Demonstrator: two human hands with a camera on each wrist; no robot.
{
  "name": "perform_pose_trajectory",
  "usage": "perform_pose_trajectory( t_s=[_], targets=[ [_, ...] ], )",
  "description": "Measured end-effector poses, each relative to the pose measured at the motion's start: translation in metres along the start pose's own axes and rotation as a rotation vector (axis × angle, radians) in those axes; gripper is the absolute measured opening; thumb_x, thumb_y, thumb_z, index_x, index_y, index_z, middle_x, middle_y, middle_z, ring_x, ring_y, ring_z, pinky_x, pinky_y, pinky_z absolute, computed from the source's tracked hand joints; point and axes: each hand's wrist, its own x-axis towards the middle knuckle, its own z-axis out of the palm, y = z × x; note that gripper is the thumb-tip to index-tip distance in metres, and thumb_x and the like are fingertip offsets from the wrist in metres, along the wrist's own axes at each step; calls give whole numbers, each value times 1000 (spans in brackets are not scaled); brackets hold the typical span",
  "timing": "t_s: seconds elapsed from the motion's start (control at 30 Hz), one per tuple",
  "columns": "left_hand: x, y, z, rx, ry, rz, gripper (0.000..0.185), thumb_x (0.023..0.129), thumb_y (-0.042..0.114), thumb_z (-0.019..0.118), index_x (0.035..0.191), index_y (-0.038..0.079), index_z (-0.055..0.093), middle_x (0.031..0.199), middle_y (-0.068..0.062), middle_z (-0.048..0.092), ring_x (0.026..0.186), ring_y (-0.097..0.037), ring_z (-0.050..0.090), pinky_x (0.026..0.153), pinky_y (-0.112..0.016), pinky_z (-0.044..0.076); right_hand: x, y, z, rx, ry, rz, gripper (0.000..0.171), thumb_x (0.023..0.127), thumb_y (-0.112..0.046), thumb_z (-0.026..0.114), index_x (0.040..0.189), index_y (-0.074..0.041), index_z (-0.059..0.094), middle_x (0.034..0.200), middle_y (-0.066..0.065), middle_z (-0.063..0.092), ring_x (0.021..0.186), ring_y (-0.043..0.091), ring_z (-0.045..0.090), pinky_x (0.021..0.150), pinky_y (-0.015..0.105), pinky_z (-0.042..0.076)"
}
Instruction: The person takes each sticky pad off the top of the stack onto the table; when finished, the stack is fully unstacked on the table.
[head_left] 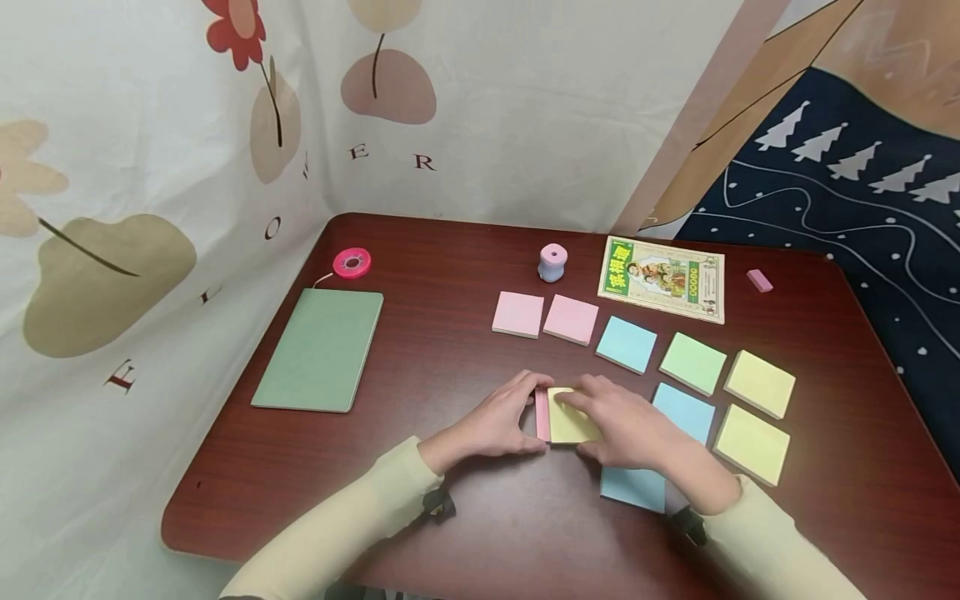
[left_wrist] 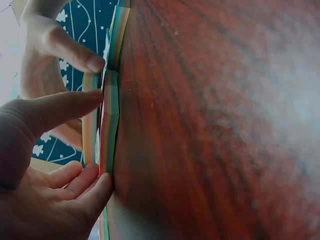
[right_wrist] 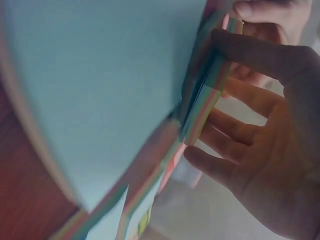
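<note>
In the head view my left hand (head_left: pixel 498 419) grips a pink sticky note pad (head_left: pixel 542 415) lying on the table, thumb at its near edge and fingers at the far one. My right hand (head_left: pixel 630 423) holds a yellow sticky note pad (head_left: pixel 572 421) that covers most of the pink one. The left wrist view shows the yellow pad's striped edge (left_wrist: pixel 90 131) just above the pink pad's edge (left_wrist: pixel 108 131). Whether the two touch is unclear. Under and beside the right hand lie a blue pad (head_left: pixel 633 489) and another blue pad (head_left: pixel 686 412).
Farther back are two pink pads (head_left: pixel 517 314), a blue pad (head_left: pixel 627 343) and a green pad (head_left: pixel 693 363). Two yellow pads (head_left: pixel 752 443) lie right. A green notebook (head_left: pixel 318 350), pink tape roll (head_left: pixel 352 262), small spool-like object (head_left: pixel 552 262), printed booklet (head_left: pixel 663 279) and pink block (head_left: pixel 759 280) also lie about.
</note>
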Motion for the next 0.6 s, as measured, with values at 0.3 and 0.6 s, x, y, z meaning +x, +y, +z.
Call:
perform_pose_trajectory(
  t_s=[0.3,0.6],
  targets=[
    [2,2,2,56,4,7,74,72,9,86,135,4,47,128,-5,51,119,-15,52,101,-22,40,-59,20,-24,57,73,150,74,65,-19,90,132,-12,61,124,7,57,106,23,57,81,42,53],
    [1,3,3,118,10,-4,74,73,12,86,136,7,47,127,-2,51,118,-15,51,104,-30,39,-133,23,-22,78,100,328,71,60,-20,92,125,-14,64,122,3,58,97,17,54,71,33,50]
  ],
)
